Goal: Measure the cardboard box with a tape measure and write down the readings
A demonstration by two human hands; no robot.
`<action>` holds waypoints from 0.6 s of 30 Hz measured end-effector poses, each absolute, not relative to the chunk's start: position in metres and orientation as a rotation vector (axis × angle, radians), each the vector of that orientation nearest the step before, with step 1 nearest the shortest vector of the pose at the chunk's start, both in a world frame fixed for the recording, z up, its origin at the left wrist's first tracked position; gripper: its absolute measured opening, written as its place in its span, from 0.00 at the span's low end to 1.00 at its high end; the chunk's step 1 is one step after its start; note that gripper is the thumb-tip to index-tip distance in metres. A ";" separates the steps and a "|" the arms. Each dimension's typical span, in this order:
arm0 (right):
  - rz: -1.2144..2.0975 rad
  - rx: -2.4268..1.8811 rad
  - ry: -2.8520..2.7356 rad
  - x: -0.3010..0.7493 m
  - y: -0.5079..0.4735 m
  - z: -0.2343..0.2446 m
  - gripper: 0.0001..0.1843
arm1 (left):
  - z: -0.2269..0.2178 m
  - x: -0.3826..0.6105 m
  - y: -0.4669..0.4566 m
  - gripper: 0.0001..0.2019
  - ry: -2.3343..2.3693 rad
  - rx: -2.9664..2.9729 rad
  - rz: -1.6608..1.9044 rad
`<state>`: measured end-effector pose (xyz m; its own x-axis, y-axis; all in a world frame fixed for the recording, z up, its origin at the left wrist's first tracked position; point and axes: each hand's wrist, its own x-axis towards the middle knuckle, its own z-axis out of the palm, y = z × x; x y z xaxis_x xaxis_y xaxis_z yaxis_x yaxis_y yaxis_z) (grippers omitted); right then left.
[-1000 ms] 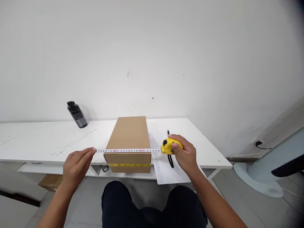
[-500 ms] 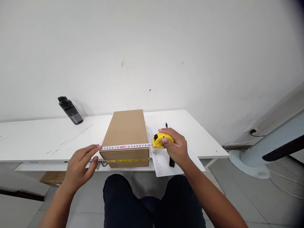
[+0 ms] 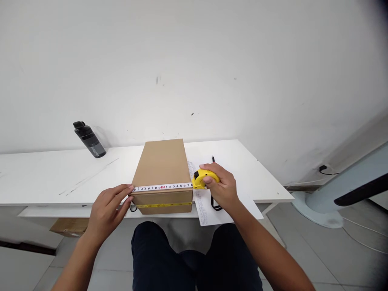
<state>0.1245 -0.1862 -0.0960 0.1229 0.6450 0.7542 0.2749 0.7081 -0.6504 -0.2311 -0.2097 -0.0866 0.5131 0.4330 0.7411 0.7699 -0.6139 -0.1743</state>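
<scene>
A brown cardboard box point(image 3: 162, 163) lies on the white table, with yellow tape along its front side. Across its top, near the front edge, stretches the white numbered blade point(image 3: 174, 186) of a tape measure. My left hand point(image 3: 110, 210) is closed at the box's front left corner, fingertips on the blade's end and thumb below against the box. Wrapped in my right hand point(image 3: 222, 186) is the yellow tape measure case point(image 3: 200, 178), right up against the box's right edge. A black wrist strap point(image 3: 216, 208) hangs below that hand. The last figure showing beside the case is about 18.
Under my right hand lies a sheet of paper point(image 3: 209, 214) with handwriting, and a pen point(image 3: 213, 159) sticks out behind the hand. A dark bottle point(image 3: 90, 139) stands at the back left of the table point(image 3: 60, 173). To the right, a pale floor appliance point(image 3: 323, 210) stands beside the table.
The tape measure case has moved left against the box, and less blade shows. My left hand has shifted slightly right, its thumb now against the box. The strap hangs in a wider loop.
</scene>
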 end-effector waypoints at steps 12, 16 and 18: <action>0.274 -0.792 -1.508 0.120 -0.176 -0.099 0.23 | -0.092 -0.230 -0.189 0.15 -1.039 -2.198 -0.978; 0.231 -0.760 -1.529 0.119 -0.176 -0.097 0.21 | -0.090 -0.232 -0.189 0.15 -0.978 -2.170 -0.959; 0.197 -0.748 -1.540 0.119 -0.178 -0.096 0.21 | -0.085 -0.232 -0.189 0.15 -0.942 -2.154 -0.921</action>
<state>0.1187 -0.1777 -0.0961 0.0649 0.5600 0.8260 0.3343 0.7677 -0.5467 -0.2323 -0.1889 -0.0850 0.5056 0.3670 0.7808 0.7887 -0.5634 -0.2459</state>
